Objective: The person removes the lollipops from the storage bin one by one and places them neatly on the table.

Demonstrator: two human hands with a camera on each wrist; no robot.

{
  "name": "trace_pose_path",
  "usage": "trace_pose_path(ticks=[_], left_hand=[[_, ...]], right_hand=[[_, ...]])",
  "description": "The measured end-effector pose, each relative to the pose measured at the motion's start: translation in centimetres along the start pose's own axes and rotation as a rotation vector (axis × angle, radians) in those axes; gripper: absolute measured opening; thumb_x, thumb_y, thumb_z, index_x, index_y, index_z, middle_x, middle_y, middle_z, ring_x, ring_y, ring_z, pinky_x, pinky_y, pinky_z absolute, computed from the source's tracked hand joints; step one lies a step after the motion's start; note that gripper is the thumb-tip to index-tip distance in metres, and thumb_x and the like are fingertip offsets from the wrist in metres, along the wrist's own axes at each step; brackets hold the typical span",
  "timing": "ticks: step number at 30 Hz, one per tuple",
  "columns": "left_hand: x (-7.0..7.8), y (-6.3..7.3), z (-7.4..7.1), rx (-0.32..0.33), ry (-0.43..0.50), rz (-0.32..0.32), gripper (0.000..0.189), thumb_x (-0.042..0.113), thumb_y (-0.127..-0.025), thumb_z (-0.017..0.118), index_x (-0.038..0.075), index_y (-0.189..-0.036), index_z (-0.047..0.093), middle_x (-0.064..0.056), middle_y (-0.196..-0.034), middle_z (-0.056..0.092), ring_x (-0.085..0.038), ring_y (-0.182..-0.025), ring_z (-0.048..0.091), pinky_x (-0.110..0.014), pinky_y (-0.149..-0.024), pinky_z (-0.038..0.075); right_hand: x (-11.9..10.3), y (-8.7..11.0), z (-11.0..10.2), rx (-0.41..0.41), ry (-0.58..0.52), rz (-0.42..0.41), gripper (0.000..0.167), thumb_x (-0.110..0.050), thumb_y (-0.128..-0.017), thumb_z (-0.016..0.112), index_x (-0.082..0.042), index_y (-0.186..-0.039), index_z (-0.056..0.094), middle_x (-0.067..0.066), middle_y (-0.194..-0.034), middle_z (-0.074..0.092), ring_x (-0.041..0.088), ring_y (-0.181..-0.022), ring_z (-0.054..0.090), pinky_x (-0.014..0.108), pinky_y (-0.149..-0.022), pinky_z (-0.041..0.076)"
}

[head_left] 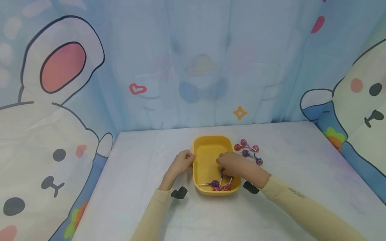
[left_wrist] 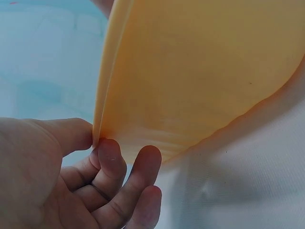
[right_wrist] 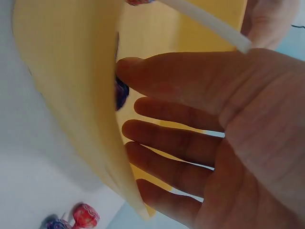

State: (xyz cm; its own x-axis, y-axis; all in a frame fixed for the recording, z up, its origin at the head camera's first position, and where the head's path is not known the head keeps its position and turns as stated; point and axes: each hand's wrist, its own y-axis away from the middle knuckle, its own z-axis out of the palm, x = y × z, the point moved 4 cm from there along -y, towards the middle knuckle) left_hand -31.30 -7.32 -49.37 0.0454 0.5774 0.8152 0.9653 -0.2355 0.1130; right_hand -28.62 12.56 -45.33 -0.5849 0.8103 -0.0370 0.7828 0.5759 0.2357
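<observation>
A yellow plastic tray [head_left: 208, 157] with rounded corners stands on the table, several wrapped lollipops [head_left: 214, 183] at its near end. My left hand [head_left: 181, 163] pinches its left rim between thumb and finger; the left wrist view shows the thumb [left_wrist: 71, 136] against the rim. Over the right side, my right hand [head_left: 238, 165] reaches into the tray with its fingers loosely extended. In the right wrist view, a dark purple lollipop head [right_wrist: 122, 93] lies by the thumb tip, partly hidden by the tray wall, and a white stick [right_wrist: 209, 21] crosses above the thumb.
Several more lollipops, red, pink [head_left: 243, 142] and purple [head_left: 258, 161], lie on the white tabletop [head_left: 144, 154] just right of the tray. Behind the table hangs a blue cartoon-printed cloth [head_left: 193, 43].
</observation>
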Motion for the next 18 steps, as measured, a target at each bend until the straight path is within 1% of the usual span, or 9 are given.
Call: trace_pose_path(ticks=[4, 11, 18], left_hand=[[0.01, 0.02, 0.07, -0.002, 0.003, -0.006, 0.025, 0.029, -0.104, 0.054, 0.006, -0.093, 0.059, -0.001, -0.079, 0.060, -0.013, -0.069, 0.051, -0.024, -0.062, 0.041], [0.18, 0.08, 0.05, 0.002, 0.010, -0.015, 0.025, 0.028, -0.104, 0.054, 0.006, -0.093, 0.059, -0.002, -0.079, 0.060, -0.014, -0.070, 0.052, -0.024, -0.063, 0.042], [0.02, 0.04, 0.11, 0.001, 0.013, -0.005, 0.025, 0.028, -0.104, 0.054, 0.006, -0.093, 0.060, -0.004, -0.080, 0.062, -0.014, -0.071, 0.055, -0.024, -0.063, 0.042]], right_hand=[[-0.21, 0.03, 0.30, -0.009, -0.016, 0.002, 0.012, -0.011, -0.086, 0.077, -0.010, -0.090, 0.066, 0.001, -0.082, 0.055, 0.018, -0.073, 0.049, 0.035, -0.072, 0.047], [-0.42, 0.22, 0.42, -0.034, -0.028, 0.038, 0.011, -0.009, -0.086, 0.076, -0.009, -0.093, 0.068, 0.001, -0.083, 0.057, 0.019, -0.075, 0.048, 0.036, -0.077, 0.048], [-0.33, -0.07, 0.64, -0.031, -0.013, 0.028, 0.010, -0.009, -0.086, 0.076, -0.009, -0.090, 0.067, 0.001, -0.081, 0.056, 0.019, -0.074, 0.048, 0.036, -0.076, 0.048]])
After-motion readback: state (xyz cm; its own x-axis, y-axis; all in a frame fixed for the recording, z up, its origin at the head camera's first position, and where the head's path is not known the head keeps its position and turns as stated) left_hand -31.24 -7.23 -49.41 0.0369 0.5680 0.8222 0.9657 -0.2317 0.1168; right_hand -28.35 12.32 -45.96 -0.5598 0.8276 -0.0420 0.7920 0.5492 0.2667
